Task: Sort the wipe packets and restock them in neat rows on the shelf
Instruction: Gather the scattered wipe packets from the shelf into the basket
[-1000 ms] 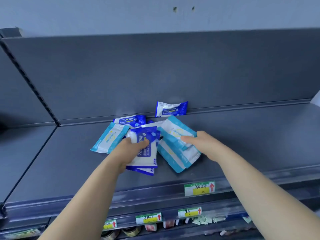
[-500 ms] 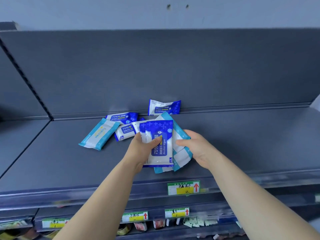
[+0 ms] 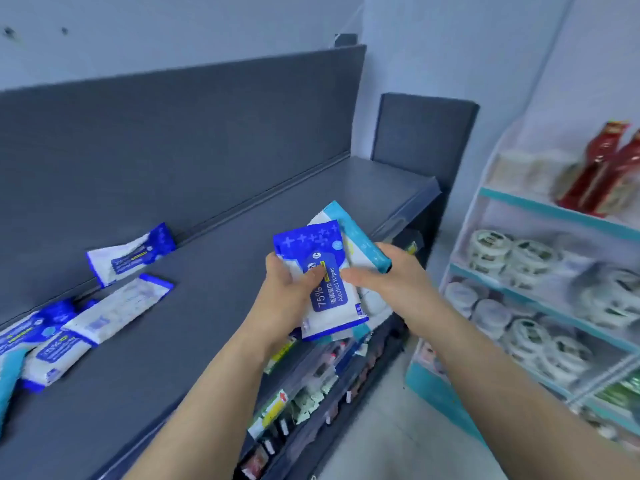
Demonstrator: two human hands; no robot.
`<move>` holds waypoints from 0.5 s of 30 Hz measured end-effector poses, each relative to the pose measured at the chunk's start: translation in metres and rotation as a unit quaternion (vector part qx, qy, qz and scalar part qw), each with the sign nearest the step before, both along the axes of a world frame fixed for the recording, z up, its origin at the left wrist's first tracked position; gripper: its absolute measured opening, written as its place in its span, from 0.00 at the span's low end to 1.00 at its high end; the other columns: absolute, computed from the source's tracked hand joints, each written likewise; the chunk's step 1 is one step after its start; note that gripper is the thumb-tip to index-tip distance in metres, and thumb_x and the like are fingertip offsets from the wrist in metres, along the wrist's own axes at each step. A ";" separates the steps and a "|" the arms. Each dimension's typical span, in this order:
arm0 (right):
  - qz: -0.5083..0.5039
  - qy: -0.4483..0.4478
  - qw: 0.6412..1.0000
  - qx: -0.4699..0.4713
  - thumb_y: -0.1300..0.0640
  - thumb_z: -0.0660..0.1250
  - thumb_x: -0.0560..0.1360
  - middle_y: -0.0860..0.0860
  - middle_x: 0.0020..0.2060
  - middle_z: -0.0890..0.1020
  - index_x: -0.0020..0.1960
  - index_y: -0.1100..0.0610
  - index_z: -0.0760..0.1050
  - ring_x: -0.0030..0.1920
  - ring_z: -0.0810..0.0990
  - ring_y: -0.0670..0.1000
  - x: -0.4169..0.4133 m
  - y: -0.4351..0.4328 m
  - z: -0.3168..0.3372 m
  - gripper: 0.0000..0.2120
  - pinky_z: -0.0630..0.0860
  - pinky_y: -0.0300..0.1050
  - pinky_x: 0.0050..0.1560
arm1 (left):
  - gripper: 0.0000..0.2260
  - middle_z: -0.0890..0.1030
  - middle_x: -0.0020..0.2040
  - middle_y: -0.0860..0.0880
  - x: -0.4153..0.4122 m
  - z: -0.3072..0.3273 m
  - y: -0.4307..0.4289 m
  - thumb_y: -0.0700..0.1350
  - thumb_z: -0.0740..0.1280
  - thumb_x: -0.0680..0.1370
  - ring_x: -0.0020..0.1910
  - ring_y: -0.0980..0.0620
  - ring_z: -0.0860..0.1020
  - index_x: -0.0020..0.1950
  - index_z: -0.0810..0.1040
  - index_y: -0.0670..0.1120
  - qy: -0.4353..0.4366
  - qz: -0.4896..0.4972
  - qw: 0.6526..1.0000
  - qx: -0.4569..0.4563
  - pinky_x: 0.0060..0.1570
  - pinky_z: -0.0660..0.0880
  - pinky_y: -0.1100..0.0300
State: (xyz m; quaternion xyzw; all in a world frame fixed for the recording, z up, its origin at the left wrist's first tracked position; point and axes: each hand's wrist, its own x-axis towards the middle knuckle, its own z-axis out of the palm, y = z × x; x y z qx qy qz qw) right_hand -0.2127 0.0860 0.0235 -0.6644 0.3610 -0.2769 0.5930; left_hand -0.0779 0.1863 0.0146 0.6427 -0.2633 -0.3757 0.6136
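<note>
Dark-blue-and-white wipe packet [image 3: 325,282], grey shelf [image 3: 214,237]

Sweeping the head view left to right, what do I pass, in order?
Heap of loose blue-and-white wipe packets → blue-and-white packet leaning on the grey back panel → left hand → dark blue alcohol-wipe packet → light-blue packet behind it → right hand → white round tubs on the side rack → red packs.

Loose packets [image 3: 117,311] lie left on the shelf [image 3: 207,289], the held stack [image 3: 330,299] to their right.

The dark grey shelf [image 3: 214,265] bears wipe packets [image 3: 117,308] strewn along its left end.
</note>
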 end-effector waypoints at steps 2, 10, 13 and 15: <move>-0.074 0.011 0.997 0.008 0.57 0.77 0.67 0.46 0.43 0.85 0.51 0.52 0.78 0.40 0.83 0.43 -0.052 0.007 -0.005 0.14 0.77 0.33 0.38 | 0.16 0.82 0.54 0.47 -0.038 -0.004 -0.012 0.43 0.68 0.78 0.45 0.50 0.85 0.61 0.65 0.46 0.012 -0.078 0.997 -0.001 0.41 0.82 0.53; -0.337 0.023 0.939 0.062 0.58 0.77 0.67 0.55 0.43 0.86 0.50 0.55 0.78 0.43 0.85 0.58 -0.274 0.057 -0.022 0.14 0.81 0.54 0.44 | 0.15 0.85 0.50 0.43 -0.236 -0.022 -0.046 0.41 0.71 0.75 0.47 0.44 0.84 0.60 0.76 0.40 0.003 -0.344 0.938 0.033 0.50 0.81 0.47; -0.410 0.013 0.910 0.067 0.59 0.77 0.68 0.55 0.43 0.86 0.52 0.58 0.78 0.42 0.85 0.57 -0.356 0.081 -0.027 0.15 0.81 0.51 0.43 | 0.09 0.86 0.46 0.47 -0.321 -0.024 -0.048 0.44 0.68 0.78 0.42 0.50 0.85 0.57 0.76 0.45 0.005 -0.408 0.912 0.042 0.44 0.82 0.54; -0.446 0.001 0.891 0.077 0.60 0.77 0.67 0.54 0.43 0.86 0.54 0.59 0.78 0.41 0.86 0.54 -0.412 0.096 -0.029 0.17 0.82 0.48 0.42 | 0.09 0.85 0.48 0.47 -0.379 -0.027 -0.049 0.45 0.67 0.79 0.44 0.49 0.85 0.58 0.76 0.47 0.013 -0.454 0.889 0.059 0.47 0.82 0.52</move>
